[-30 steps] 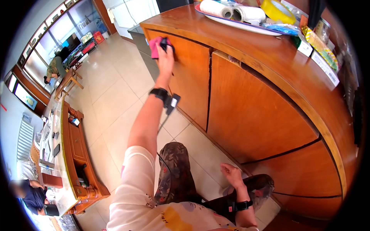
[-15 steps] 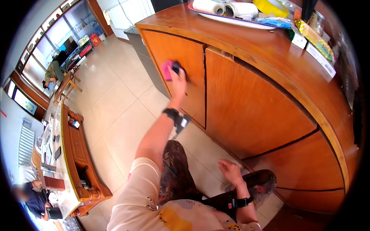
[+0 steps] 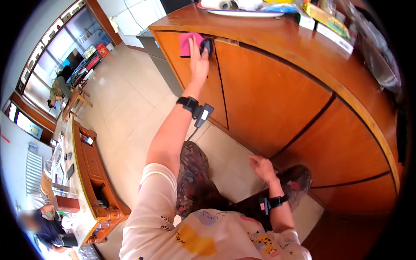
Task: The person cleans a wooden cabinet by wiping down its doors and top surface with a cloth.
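My left hand (image 3: 199, 60) is pressed on a pink and black cloth (image 3: 191, 43) against the upper part of the left door of a curved wooden cabinet (image 3: 268, 95). The thumb and fingers are spread over the cloth, just below the cabinet's top edge. Near my knee, in front of the lower cabinet, my right hand (image 3: 261, 167) hangs with loosely bent fingers, slightly apart, and holds nothing. Black bands with small devices are strapped round both wrists.
A plate (image 3: 247, 14) with rolls and several boxes (image 3: 333, 37) stand on the cabinet top. Grey drawers (image 3: 162, 65) adjoin its left side. At the left are a wooden desk (image 3: 93, 169), a seated person (image 3: 50, 229) and another person bending by a bench (image 3: 56, 92).
My left hand has moved up the door with the cloth, towards the top edge. The view has shifted, and my right hand stays near my knee.
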Demonstrator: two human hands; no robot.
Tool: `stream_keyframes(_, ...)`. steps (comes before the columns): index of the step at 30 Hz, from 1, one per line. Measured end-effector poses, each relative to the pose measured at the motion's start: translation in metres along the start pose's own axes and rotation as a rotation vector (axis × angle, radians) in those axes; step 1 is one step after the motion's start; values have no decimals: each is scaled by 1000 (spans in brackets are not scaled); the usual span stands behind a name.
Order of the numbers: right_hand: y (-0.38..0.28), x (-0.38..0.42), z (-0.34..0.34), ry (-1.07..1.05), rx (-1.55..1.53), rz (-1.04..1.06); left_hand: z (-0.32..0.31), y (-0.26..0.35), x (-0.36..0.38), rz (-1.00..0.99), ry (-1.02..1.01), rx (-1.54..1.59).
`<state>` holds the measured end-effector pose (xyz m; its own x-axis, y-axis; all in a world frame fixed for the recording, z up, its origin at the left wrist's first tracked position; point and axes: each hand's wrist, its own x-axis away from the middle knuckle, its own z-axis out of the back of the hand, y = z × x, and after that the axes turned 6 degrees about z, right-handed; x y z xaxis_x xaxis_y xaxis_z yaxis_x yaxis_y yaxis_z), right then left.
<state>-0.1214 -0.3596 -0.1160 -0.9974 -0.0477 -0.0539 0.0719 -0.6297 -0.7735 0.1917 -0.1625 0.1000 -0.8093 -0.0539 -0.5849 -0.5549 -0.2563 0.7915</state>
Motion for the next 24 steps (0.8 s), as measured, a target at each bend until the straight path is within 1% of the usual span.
stream_keyframes(1,1,1,-4,1,-16,-15,2,1,2,16,-15,-33)
stream_keyframes(3,7,-1,-11,54,-86,84,-1,-6,9,31,-37,-68)
stream_keyframes(5,2,1,-11,29,-77,62,0,-33,26,-138,-10,-251)
stream_keyframes(6,-2,1,-10,2,-65,42,-2,-47,33,-137,-10,-252)
stream_keyframes(8,-9,1,-7,-17,-86,29,-9,-81,55,-1,14,-218)
stream_keyframes(9,-11,-1,-6,-32,-107,18,-13,-101,65,10,14,-219)
stream_keyframes(11,-14,-2,-4,-65,-122,-2,-20,-140,89,201,33,-132)
stream_keyframes(12,-14,-2,-5,-85,-140,-16,-23,-163,101,219,33,-134)
stream_keyframes(14,-13,-2,-6,-105,-126,-5,-27,-196,125,524,-52,-73)
stream_keyframes(15,-12,-3,-6,-104,-114,22,-30,-200,130,535,-49,-69)
stream_keyframes(17,-13,-3,-5,-108,-96,15,-35,-203,141,775,-49,-1)
stream_keyframes(18,-12,-3,-5,-101,-84,20,-36,-197,139,779,-47,5)
stream_keyframes(20,-14,-3,-4,-108,-84,12,-31,-159,125,863,-5,207)
stream_keyframes(22,-13,-2,-6,-115,-89,1,-25,-100,106,717,21,148)
stream_keyframes(23,-9,-2,-9,-114,-71,10,-23,-88,96,654,39,140)
stream_keyframes(24,-7,-1,-11,-116,-53,18,-23,-120,81,333,74,-103)
